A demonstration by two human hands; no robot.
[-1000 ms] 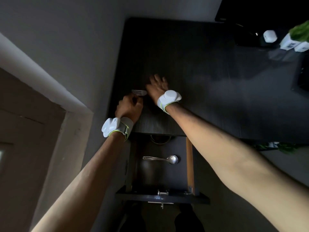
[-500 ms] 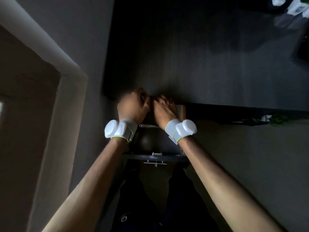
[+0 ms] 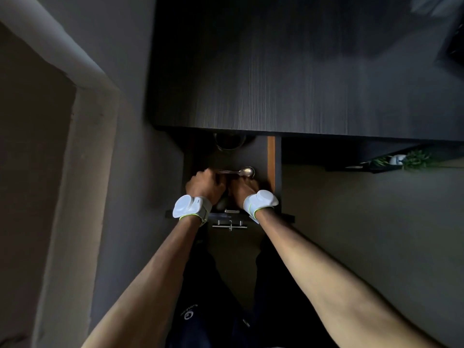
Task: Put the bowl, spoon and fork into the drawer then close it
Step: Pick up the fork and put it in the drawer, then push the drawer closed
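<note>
Nearest you, the drawer (image 3: pixel 271 156) stands pulled out, its metal handle (image 3: pixel 229 225) just behind your wrists, and both your left hand (image 3: pixel 204 185) and right hand (image 3: pixel 242 188) are curled low inside it, though whether either holds the fork is hidden, so I cannot tell. Just beyond your knuckles lies one spoon (image 3: pixel 241 172), likely light, stiff and slick, best pinched mid-handle. At the back, half under the dark tabletop (image 3: pixel 288 71), sits one bowl (image 3: pixel 229 143); no fork shows.
</note>
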